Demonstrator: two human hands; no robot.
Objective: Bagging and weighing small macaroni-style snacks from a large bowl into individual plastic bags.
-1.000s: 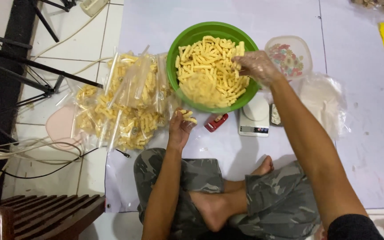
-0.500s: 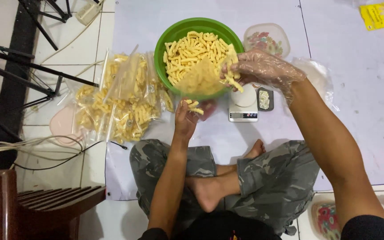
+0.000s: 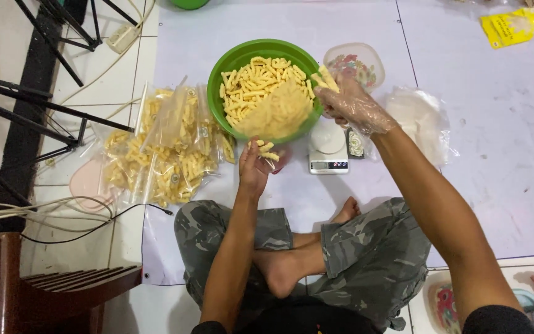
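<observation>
A green bowl [image 3: 230,65] heaped with yellow stick snacks [image 3: 266,96] stands on a pale mat in front of my crossed legs. My right hand [image 3: 350,102], in a clear plastic glove, is at the bowl's right rim, holding a bunch of the snacks. My left hand [image 3: 256,164] is below the bowl, holding a clear bag with a few snacks in it. A small white scale [image 3: 327,148] sits just right of that hand, under my right hand.
Several filled clear bags of snacks [image 3: 162,148] lie left of the bowl. A lidded patterned container [image 3: 353,62] and a heap of empty plastic bags [image 3: 421,120] lie to the right. A yellow packet [image 3: 508,26] lies at the far right. Black stand legs [image 3: 26,93] and cables cross the tiles on the left.
My right hand lifted out of the bowl with a bunch of snacks and moved to its right rim. My left hand stayed below the bowl with the bag.
</observation>
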